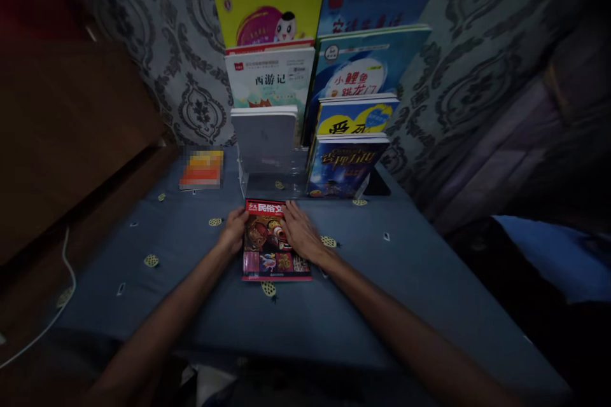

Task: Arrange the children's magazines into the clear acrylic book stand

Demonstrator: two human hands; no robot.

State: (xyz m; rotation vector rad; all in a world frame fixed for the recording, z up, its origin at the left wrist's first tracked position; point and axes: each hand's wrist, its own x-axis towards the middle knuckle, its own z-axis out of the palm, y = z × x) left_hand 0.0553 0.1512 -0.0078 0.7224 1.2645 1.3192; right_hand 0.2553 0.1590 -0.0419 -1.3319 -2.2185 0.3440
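A red-covered picture book [271, 253] lies flat on the blue cloth-covered table [382, 292], just in front of a clear tiered book stand [267, 181]. My left hand [233, 229] grips the book's left edge near its top corner. My right hand [300, 232] rests palm-down on the upper right part of the cover, fingers spread. The stand holds several children's books upright in two columns: a white book [265, 140] at the front left and a dark blue book [344, 164] at the front right. The lowest left slot of the stand looks vacant.
A small orange and yellow book [202, 169] lies on the table to the left of the stand. A brown wooden board [71, 133] leans at the left, with a white cable [57, 311] below it. A patterned wall stands behind. Something blue [554, 254] lies low at the right.
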